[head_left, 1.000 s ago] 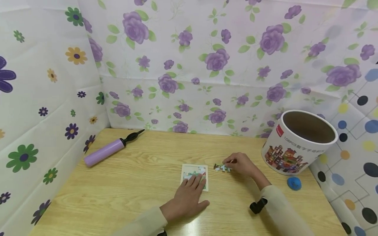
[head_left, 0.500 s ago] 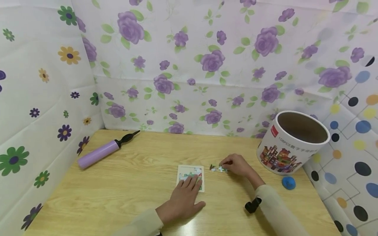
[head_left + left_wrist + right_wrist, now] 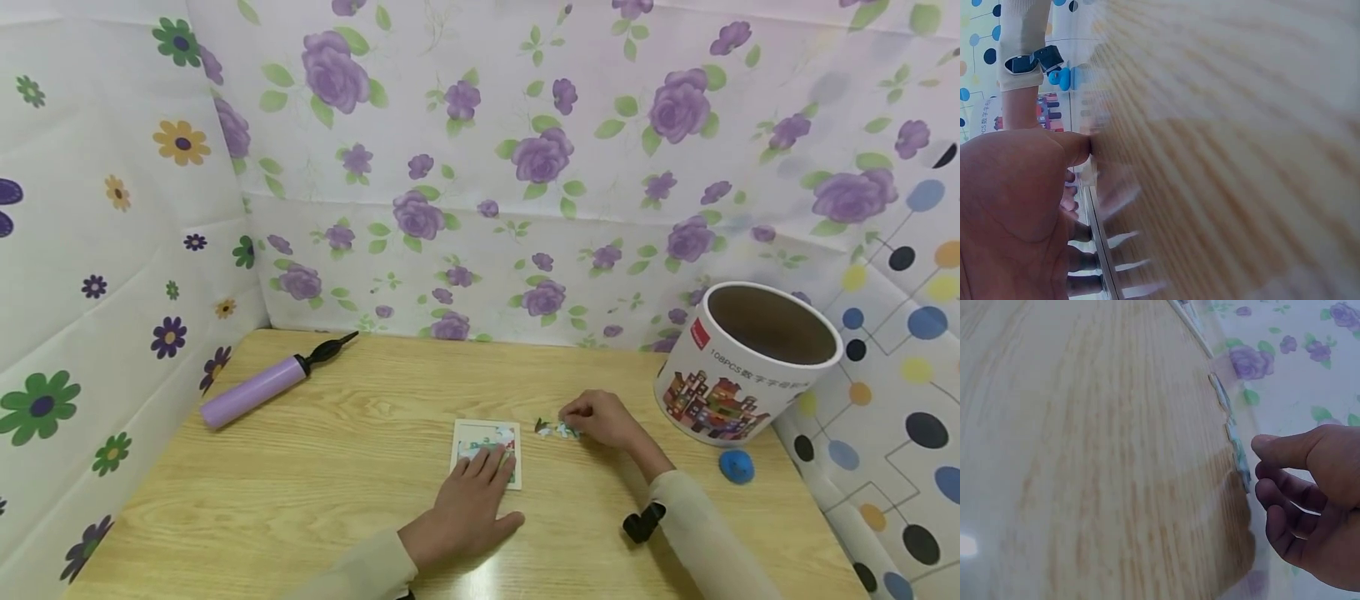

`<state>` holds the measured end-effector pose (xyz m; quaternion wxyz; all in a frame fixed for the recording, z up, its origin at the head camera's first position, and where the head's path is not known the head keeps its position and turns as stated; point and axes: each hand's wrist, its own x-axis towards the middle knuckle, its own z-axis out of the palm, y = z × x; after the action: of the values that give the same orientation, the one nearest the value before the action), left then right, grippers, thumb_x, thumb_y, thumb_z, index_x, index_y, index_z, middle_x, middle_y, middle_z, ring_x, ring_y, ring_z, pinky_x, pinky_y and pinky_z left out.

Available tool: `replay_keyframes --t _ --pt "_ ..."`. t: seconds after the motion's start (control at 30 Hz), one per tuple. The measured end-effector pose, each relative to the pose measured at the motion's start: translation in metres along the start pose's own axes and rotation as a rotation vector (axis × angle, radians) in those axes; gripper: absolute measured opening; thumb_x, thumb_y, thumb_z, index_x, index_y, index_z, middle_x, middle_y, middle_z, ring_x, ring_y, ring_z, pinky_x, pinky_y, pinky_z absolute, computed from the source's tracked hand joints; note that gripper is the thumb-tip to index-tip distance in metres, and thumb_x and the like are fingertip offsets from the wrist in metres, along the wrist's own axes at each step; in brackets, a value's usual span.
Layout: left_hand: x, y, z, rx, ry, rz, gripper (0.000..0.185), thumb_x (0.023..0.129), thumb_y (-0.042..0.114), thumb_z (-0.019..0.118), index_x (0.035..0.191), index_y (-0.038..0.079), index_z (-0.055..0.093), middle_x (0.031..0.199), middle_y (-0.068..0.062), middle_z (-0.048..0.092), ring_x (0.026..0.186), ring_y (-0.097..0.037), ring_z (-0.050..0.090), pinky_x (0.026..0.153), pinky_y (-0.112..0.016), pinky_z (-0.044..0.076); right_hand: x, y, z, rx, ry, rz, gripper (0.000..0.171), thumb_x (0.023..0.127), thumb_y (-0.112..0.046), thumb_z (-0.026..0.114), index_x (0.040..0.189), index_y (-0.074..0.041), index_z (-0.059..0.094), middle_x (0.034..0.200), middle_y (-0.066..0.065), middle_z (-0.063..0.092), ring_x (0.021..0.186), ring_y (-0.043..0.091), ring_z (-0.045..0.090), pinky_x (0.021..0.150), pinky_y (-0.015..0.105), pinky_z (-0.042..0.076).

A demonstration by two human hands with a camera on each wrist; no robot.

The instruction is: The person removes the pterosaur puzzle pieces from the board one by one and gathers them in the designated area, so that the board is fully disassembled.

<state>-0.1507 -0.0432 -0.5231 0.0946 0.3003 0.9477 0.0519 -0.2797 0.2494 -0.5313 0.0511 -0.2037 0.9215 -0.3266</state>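
Take by the edges the loose puzzle pieces [image 3: 562, 431], probably light and stiff, on the surface [image 3: 375, 433] beside the puzzle board [image 3: 467, 423], with left grip [image 3: 471, 504] straight-fingered on it and right grip [image 3: 602, 417] curled at the pieces, pinching or not impossible to tell.

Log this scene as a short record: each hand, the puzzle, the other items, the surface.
Left hand: left hand rests on the puzzle board, fingers extended
Right hand: right hand is at the loose pieces, fingers bent; whether it grips one is unclear
Puzzle: puzzle board flat, partly covered by the hand; loose pieces lie to its right
Far left: purple pump with a black nozzle, lying down
Right: white bucket, upright, open-topped; blue object on its near side
Surface: wood-grain table
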Motion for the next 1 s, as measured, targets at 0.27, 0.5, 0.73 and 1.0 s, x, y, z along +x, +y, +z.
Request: replay_keyframes --t 0.27,0.5,0.73,1.0 --pt "0.0 0.0 -0.001 0.0 0.001 0.0 0.082 0.103 0.066 0.038 0.163 0.011 0.026 0.17 -0.011 0.019 0.155 -0.032 0.024 0.119 -0.053 0.03 0.006 -0.01 0.004 0.019 0.031 0.008 0.021 0.099 -0.022 0.069 0.116 -0.012 0.077 0.105 0.001 0.073 0.09 0.015 0.068 0.074 0.034 0.057" --pt "-0.001 0.0 0.0 -0.006 -0.003 0.003 0.082 0.103 0.065 0.038 0.163 0.011 0.025 0.17 -0.012 0.018 0.155 -0.032 0.022 0.12 -0.053 0.029 0.01 -0.03 0.012 0.088 0.03 -0.001 0.021 0.098 -0.021 0.071 0.116 -0.012 0.077 0.115 0.006 0.073 0.094 0.019 0.069 0.073 0.035 0.058" --pt "-0.001 0.0 0.003 -0.015 -0.001 0.008 0.081 0.104 0.062 0.039 0.163 0.009 0.025 0.17 -0.014 0.019 0.155 -0.034 0.021 0.12 -0.055 0.027 0.018 -0.046 0.027 0.097 -0.008 -0.102 0.022 0.099 -0.02 0.07 0.117 -0.011 0.076 0.115 0.003 0.074 0.092 0.014 0.069 0.073 0.032 0.058" --pt "-0.001 0.002 0.004 -0.024 0.004 0.006 0.08 0.105 0.06 0.04 0.162 0.007 0.026 0.169 -0.015 0.022 0.156 -0.036 0.019 0.121 -0.056 0.026 0.029 -0.06 0.04 0.043 -0.05 -0.164 0.022 0.096 -0.02 0.073 0.116 -0.012 0.077 0.111 -0.002 0.074 0.098 0.012 0.067 0.086 0.037 0.057"
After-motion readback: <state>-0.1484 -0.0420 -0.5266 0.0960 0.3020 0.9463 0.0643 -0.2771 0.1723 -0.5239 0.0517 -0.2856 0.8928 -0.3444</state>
